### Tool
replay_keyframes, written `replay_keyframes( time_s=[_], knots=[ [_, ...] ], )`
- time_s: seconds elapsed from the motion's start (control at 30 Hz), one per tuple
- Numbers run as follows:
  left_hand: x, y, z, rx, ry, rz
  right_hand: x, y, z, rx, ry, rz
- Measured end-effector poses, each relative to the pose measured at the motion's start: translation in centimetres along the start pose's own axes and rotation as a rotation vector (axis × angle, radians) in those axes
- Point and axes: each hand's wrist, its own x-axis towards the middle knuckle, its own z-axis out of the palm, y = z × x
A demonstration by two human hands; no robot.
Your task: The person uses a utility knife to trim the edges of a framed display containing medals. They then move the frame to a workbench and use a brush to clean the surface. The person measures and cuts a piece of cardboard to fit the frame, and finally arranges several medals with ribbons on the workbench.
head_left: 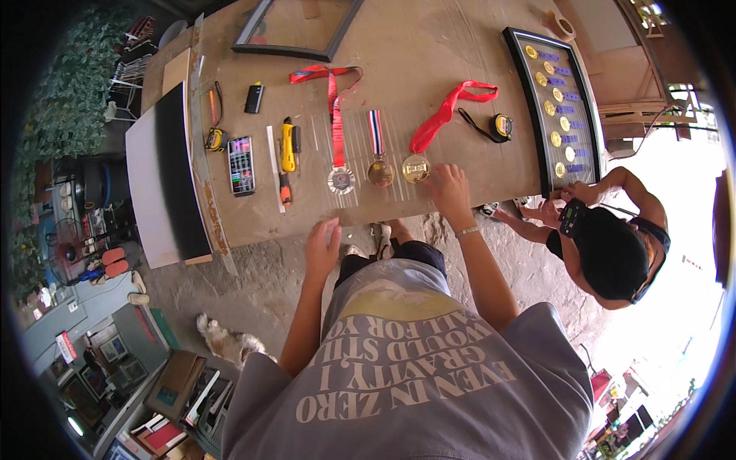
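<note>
Three medals lie in a row on the brown worktable. At the left is a silver medal on a patterned red ribbon. The bronze medal in the middle has a short striped ribbon, and the gold medal a plain red one. My right hand rests at the table's near edge, just right of the gold medal, fingers spread and holding nothing. Off the near edge, below the silver medal, my left hand hovers with its fingers stretched out, also holding nothing.
Left of the medals lie a phone, a yellow utility knife, a screwdriver and a tape measure. Another tape measure lies right. A person touches a framed medal display. A dog is on the floor.
</note>
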Motion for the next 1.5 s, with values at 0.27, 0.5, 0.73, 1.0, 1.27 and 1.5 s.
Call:
replay_keyframes(
  time_s=[0.27,0.5,0.73,1.0,1.27,1.5],
  knots=[
    [11.4,6.0,6.6,0.274,-0.052,0.223,3.2,1.0,1.3,-0.121,-0.217,-0.113],
    [12.8,5.7,10.7,0.429,-0.086,0.167,3.7,1.1,1.8,-0.135,-0.252,-0.105],
    [12.9,4.7,10.8,0.382,-0.062,0.207,3.8,0.8,2.5,-0.166,-0.233,-0.129],
    [12.7,4.7,10.6,0.395,-0.029,0.228,3.2,-0.1,2.5,-0.177,-0.202,-0.129],
    [12.7,4.6,10.6,0.367,0.024,0.257,3.0,0.1,2.2,-0.183,-0.213,-0.117],
    [12.7,4.4,10.8,0.353,0.021,0.254,3.1,0.5,2.0,-0.191,-0.218,-0.144]
  ],
)
